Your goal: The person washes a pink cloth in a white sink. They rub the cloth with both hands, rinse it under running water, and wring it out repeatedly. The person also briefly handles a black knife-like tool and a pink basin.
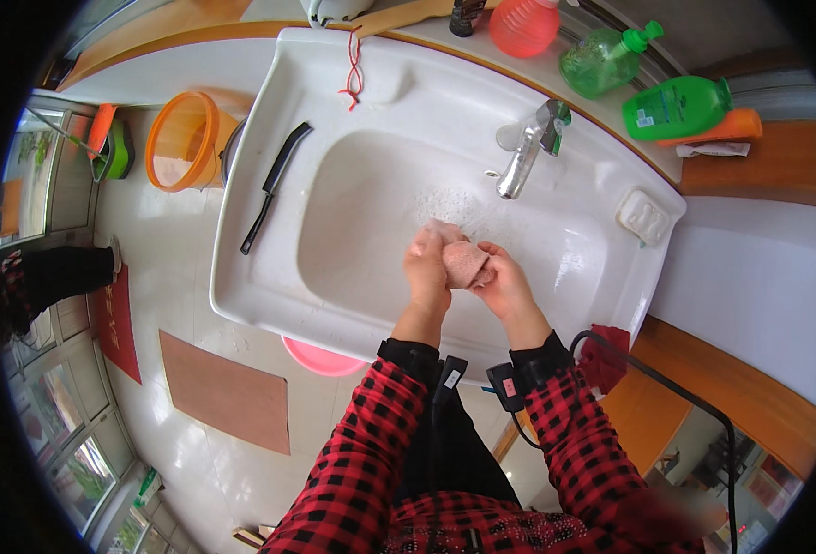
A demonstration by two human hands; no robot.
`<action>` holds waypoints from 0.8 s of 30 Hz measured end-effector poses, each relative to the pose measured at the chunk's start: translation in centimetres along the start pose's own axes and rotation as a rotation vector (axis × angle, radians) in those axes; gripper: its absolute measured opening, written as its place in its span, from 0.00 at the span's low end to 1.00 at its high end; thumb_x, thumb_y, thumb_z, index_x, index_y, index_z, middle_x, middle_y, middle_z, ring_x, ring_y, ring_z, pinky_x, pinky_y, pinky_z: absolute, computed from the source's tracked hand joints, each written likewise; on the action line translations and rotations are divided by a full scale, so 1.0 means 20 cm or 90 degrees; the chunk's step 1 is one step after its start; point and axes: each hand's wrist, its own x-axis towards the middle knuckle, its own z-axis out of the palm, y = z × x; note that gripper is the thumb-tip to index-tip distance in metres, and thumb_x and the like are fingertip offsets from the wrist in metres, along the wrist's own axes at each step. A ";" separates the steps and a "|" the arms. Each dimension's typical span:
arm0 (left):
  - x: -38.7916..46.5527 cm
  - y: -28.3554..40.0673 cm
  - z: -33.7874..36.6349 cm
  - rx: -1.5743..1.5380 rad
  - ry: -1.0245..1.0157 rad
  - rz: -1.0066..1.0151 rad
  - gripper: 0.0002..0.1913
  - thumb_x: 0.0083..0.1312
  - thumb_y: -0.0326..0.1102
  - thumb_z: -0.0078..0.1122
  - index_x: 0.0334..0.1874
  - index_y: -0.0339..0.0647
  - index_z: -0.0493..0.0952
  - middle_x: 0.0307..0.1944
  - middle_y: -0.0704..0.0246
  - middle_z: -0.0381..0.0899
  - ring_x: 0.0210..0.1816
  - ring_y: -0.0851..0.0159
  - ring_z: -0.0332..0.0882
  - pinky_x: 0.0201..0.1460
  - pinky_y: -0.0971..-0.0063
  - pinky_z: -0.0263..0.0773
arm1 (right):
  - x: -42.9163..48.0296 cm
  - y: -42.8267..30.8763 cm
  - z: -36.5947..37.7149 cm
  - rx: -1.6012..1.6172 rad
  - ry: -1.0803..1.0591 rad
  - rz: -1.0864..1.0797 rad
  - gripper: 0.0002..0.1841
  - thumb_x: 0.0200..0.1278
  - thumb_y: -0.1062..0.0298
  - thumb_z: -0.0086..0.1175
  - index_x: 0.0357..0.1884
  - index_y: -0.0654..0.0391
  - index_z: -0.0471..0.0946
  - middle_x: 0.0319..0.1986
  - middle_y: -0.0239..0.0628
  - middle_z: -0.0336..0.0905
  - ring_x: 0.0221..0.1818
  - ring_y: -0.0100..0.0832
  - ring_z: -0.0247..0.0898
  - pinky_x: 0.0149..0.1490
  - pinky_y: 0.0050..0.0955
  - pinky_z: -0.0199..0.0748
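My left hand (430,266) and my right hand (508,280) meet over the basin of a white ceramic sink (359,228). Between them is a bunched pink cloth (465,264), gripped from both sides. The left fingers are partly hidden by the cloth and look wet. Just beyond the hands, the chrome faucet (522,166) points down into the basin. Bubbly water (446,203) splashes on the basin floor below the spout.
A black long-handled brush (276,183) lies on the sink's left ledge. A soap bar in a dish (642,216) sits at the right. Bottles, including a green pump bottle (600,64), line the back shelf. An orange bucket (183,142) stands left; a black cable (692,395) hangs by my right arm.
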 end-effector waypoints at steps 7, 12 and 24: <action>-0.08 -0.04 0.09 0.134 0.031 -0.053 0.21 0.70 0.47 0.45 0.49 0.33 0.74 0.43 0.64 0.77 0.44 0.66 0.74 0.47 0.73 0.70 | -0.01 0.05 0.06 -0.147 -0.039 -0.163 0.38 0.62 0.62 0.54 0.71 0.53 0.49 0.63 0.36 0.58 0.65 0.33 0.55 0.64 0.35 0.60; 0.01 -0.01 0.07 0.131 -0.108 -0.183 0.26 0.70 0.52 0.42 0.54 0.34 0.71 0.47 0.63 0.75 0.46 0.63 0.73 0.48 0.71 0.70 | 0.10 -0.03 0.08 -0.148 0.009 -0.114 0.30 0.59 0.67 0.58 0.62 0.65 0.60 0.55 0.36 0.69 0.56 0.32 0.66 0.55 0.30 0.68; 0.03 0.00 0.12 0.173 -0.023 -0.097 0.17 0.71 0.45 0.42 0.50 0.40 0.71 0.38 0.67 0.76 0.39 0.65 0.75 0.40 0.70 0.72 | 0.12 0.04 0.12 -0.494 0.081 -0.412 0.13 0.61 0.66 0.55 0.46 0.60 0.76 0.42 0.37 0.76 0.46 0.33 0.72 0.51 0.29 0.69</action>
